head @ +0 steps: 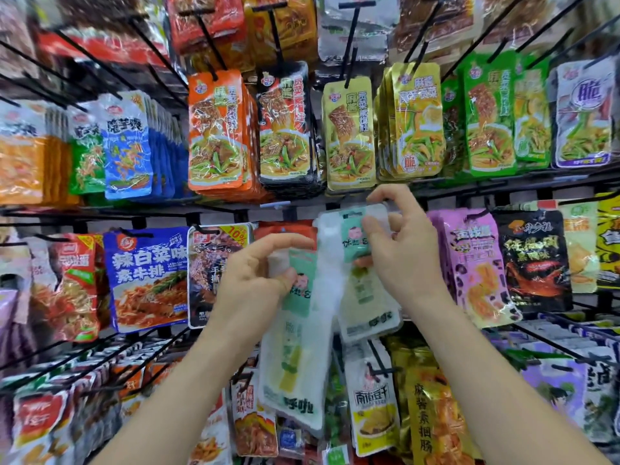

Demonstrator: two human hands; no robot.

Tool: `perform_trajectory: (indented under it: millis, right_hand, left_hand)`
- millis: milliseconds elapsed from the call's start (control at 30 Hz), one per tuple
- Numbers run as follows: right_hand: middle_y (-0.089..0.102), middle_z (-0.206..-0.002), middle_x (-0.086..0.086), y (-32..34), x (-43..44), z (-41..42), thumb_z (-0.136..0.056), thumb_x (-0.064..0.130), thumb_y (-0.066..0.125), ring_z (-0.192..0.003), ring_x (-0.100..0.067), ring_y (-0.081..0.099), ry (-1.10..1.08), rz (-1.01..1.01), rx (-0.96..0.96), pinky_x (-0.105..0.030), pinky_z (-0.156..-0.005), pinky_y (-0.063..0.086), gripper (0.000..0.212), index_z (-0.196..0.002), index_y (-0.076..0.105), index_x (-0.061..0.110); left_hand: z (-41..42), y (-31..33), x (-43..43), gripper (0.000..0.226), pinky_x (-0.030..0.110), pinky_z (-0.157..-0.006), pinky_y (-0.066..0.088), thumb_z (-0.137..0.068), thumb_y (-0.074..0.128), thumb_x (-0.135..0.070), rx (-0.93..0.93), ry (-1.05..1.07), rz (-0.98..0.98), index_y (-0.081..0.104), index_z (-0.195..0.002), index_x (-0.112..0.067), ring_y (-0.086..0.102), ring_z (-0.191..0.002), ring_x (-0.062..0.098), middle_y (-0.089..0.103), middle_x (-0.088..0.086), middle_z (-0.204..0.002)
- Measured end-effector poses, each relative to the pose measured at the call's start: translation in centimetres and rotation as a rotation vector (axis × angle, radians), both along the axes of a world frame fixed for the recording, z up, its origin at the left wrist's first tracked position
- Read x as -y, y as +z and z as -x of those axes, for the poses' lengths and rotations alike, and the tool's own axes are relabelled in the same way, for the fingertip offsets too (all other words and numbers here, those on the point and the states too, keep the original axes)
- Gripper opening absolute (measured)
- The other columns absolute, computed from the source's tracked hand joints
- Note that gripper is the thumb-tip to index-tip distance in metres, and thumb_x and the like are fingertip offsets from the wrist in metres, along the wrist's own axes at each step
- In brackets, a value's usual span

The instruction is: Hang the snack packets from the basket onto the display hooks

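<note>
hands pinch white packets point(295, 347) — left hand point(255, 276) lower, right hand point(402, 253) higher (blurred).

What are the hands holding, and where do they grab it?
Two white-and-green snack packets. The left hand pinches the lower packet near its top; the right hand pinches the higher packet by its top end.

Orange packets point(216, 129) and yellow packets point(349, 135) fill the far upper row; a blue packet point(147, 276) hangs lower left, purple packets point(469, 263) right.
</note>
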State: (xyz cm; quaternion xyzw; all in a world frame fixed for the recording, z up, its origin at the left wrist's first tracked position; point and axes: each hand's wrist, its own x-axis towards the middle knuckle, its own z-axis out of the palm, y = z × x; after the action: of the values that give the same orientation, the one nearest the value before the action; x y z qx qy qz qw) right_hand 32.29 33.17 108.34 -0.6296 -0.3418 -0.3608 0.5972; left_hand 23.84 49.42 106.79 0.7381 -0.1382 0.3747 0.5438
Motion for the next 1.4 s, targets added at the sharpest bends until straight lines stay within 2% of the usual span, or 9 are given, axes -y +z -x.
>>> perform_trajectory:
  millis: [100,233,433,567,633,700,800,900,1400]
  right_hand:
    - [0.060,-0.083,0.005,0.0,-1.3,-1.1,-0.096,0.008,0.054,-0.057,-0.011,0.062,-0.014,-0.010,-0.067,-0.035,-0.052,0.059,0.017,-0.098,0.065,0.022]
    - [0.057,-0.095,0.018,-0.4,-1.9,-1.7,-0.096,0.008,0.055,-0.060,-0.017,0.067,0.027,-0.045,-0.198,-0.024,-0.051,0.056,0.018,-0.104,0.069,0.015]
    - [0.060,-0.097,0.017,-0.4,-1.8,-2.6,-0.092,0.009,0.062,-0.077,-0.020,0.069,0.029,-0.009,-0.232,-0.035,-0.064,0.061,0.020,-0.106,0.068,0.021]
    - [0.059,-0.115,0.025,-0.6,-1.7,-3.8,-0.089,0.017,0.068,-0.105,-0.016,0.062,-0.021,0.148,-0.219,-0.030,-0.087,0.053,0.034,-0.119,0.062,0.032]
    - [0.058,-0.130,0.012,-0.5,-1.4,-4.1,-0.089,0.013,0.066,-0.100,-0.017,0.062,-0.129,0.291,-0.203,-0.014,-0.072,0.045,0.047,-0.132,0.054,0.030]
    - [0.056,-0.137,0.003,-0.4,-1.3,-4.4,-0.089,0.009,0.064,-0.091,-0.020,0.064,-0.227,0.401,-0.188,-0.021,-0.069,0.043,0.059,-0.140,0.047,0.031]
    - [0.063,-0.123,-0.009,-0.4,-1.6,-4.9,-0.089,0.010,0.063,-0.088,-0.026,0.061,-0.391,0.546,-0.139,-0.026,-0.068,0.038,0.066,-0.146,0.039,0.031]
    - [0.063,-0.110,-0.013,-0.3,-2.0,-5.5,-0.089,0.016,0.064,-0.094,-0.033,0.060,-0.497,0.660,-0.098,-0.030,-0.066,0.038,0.067,-0.147,0.034,0.031]
    - [0.067,-0.101,-0.010,0.7,-2.0,-7.1,-0.084,0.064,0.058,-0.093,-0.033,0.065,-0.783,0.891,0.007,-0.032,-0.063,0.039,0.074,-0.142,0.025,0.031]
  left_hand:
    - [-0.6,0.4,0.5,0.053,0.020,-0.063,0.044,-0.084,0.050,0.017,-0.054,-0.023,-0.037,0.075,-0.091,-0.029,0.058,-0.072,0.005,0.067,-0.018,-0.076]
    - [-2.0,1.0,1.3,0.049,0.021,-0.041,0.022,-0.088,0.036,0.006,0.014,0.118,-0.054,0.074,-0.092,-0.025,0.029,-0.036,0.009,0.048,-0.010,-0.045]
    - [-4.6,2.4,2.1,0.051,0.016,-0.039,0.031,-0.093,0.033,-0.004,-0.113,0.266,-0.365,0.060,-0.129,-0.030,0.045,-0.041,0.005,0.068,0.009,-0.118]
    - [-6.1,2.7,2.3,0.053,0.018,-0.040,0.031,-0.094,0.031,-0.008,-0.255,0.276,-0.447,0.049,-0.139,-0.032,0.046,-0.043,0.002,0.065,0.012,-0.121]
    - [-6.5,2.9,2.3,0.054,0.021,-0.040,0.032,-0.095,0.031,-0.011,-0.306,0.288,-0.489,0.044,-0.142,-0.034,0.048,-0.050,0.009,0.064,0.013,-0.119]
    - [-7.3,3.1,2.2,0.054,0.023,-0.043,0.033,-0.096,0.032,-0.013,-0.358,0.286,-0.518,0.039,-0.145,-0.035,0.050,-0.055,0.012,0.060,0.010,-0.127]
    - [-8.2,3.3,2.0,0.055,0.029,-0.070,0.046,-0.096,0.033,-0.015,-0.415,0.283,-0.576,0.033,-0.148,-0.032,0.061,-0.097,0.023,0.044,0.004,-0.147]
    - [-8.6,3.3,1.7,0.055,0.030,-0.100,0.036,-0.097,0.034,-0.015,-0.495,0.316,-0.658,0.029,-0.150,-0.025,0.041,-0.133,0.026,0.034,0.004,-0.154]
    - [-9.5,2.4,0.4,0.057,0.036,-0.083,0.041,-0.093,0.037,-0.022,-0.568,0.484,-0.931,0.027,-0.147,-0.033,0.051,-0.120,0.033,0.049,0.009,-0.141]
